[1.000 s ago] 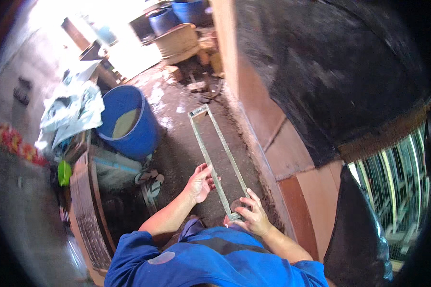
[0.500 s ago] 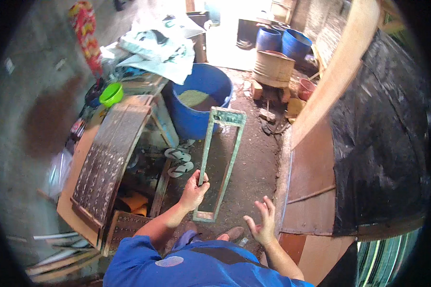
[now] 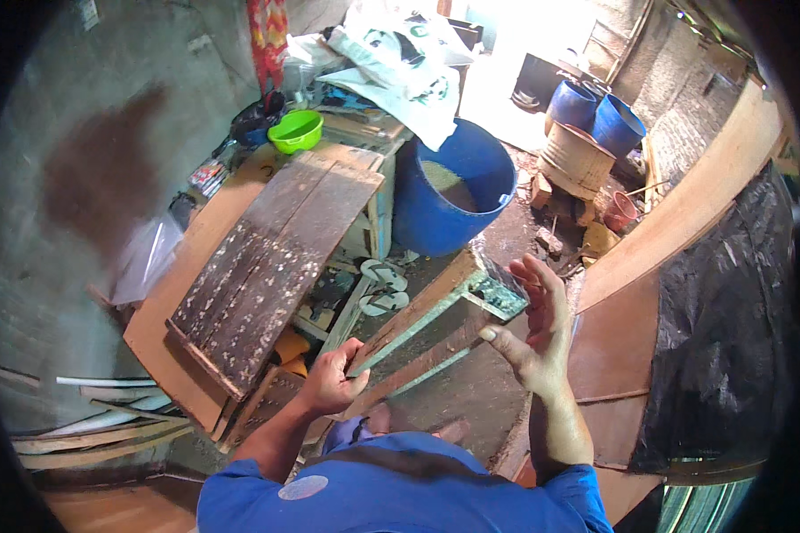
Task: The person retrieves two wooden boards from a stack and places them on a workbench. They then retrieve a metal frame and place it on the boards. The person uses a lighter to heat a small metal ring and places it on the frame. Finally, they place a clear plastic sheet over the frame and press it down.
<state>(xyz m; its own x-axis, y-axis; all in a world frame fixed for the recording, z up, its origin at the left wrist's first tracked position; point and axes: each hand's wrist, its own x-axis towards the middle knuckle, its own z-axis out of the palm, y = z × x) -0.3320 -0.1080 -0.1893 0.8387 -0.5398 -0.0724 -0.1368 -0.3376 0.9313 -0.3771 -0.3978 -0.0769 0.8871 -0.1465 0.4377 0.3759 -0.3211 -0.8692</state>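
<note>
My left hand (image 3: 332, 380) is closed round one long side of a narrow rectangular wooden frame (image 3: 413, 311). The frame is worn, with pale green, flaking edges, and slants away from me, its far end raised toward the right. At that far end my right hand (image 3: 542, 342) stands with thumb and fingers apart, close around the corner. Whether its fingertips touch the wood I cannot tell. The frame's near end is partly hidden behind my left hand and body.
A dark speckled board (image 3: 267, 266) lies on a workbench at left, with a green bowl (image 3: 296, 131) behind. A large blue barrel (image 3: 458, 191) stands ahead, flip-flops (image 3: 383, 289) nearby. At right are a curved wooden plank (image 3: 684, 200) and black plastic sheeting (image 3: 716, 329).
The frame has swung from nearly upright to slanting, its far end tipped right and toward me. My right hand has risen to that end. The view has shifted left.
</note>
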